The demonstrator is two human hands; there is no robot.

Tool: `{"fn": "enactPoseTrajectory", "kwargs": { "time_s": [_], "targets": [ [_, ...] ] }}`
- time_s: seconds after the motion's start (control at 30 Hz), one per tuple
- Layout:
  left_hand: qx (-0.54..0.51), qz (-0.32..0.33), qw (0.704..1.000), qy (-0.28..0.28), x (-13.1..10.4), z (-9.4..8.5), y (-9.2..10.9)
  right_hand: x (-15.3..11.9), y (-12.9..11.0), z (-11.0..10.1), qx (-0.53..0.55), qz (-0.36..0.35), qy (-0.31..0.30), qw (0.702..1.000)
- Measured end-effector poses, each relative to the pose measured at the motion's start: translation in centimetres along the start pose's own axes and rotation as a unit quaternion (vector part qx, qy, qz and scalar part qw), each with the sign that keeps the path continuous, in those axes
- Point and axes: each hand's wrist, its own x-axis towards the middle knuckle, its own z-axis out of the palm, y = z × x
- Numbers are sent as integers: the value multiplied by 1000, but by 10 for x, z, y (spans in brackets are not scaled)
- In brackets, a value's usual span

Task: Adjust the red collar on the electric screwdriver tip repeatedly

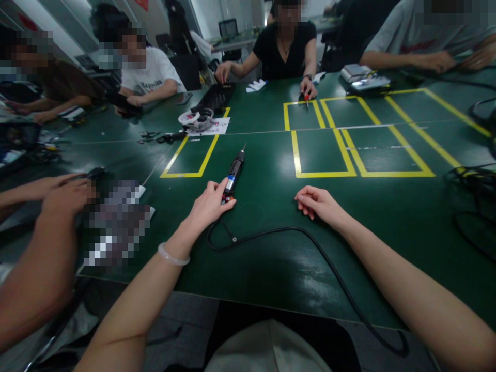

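A black electric screwdriver with a blue-and-white band lies on the green table, its thin bit aimed away from me. My left hand is at its rear end, fingers closed over the grip and thumb on the near side. From that end a black cable runs across the table to the right and drops over the front edge. My right hand rests on the table to the right of the screwdriver, fingers loosely curled, with nothing visible in them.
Yellow tape rectangles mark the green table. Tape rolls lie on a paper at back left. Black cables pile up at the right edge. A co-worker's arm is close on my left; other people sit opposite.
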Motion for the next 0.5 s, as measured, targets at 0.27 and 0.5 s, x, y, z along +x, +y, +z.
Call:
{"fn": "enactPoseTrajectory", "kwargs": {
  "time_s": [0.27, 0.5],
  "targets": [
    [1, -90, 996, 6, 40, 6, -97, -1, -1, 0, -8, 5, -10, 1000],
    [8, -153, 988, 30, 63, 10, -144, -1, 0, 0, -18, 1, -15, 1000]
  ]
}}
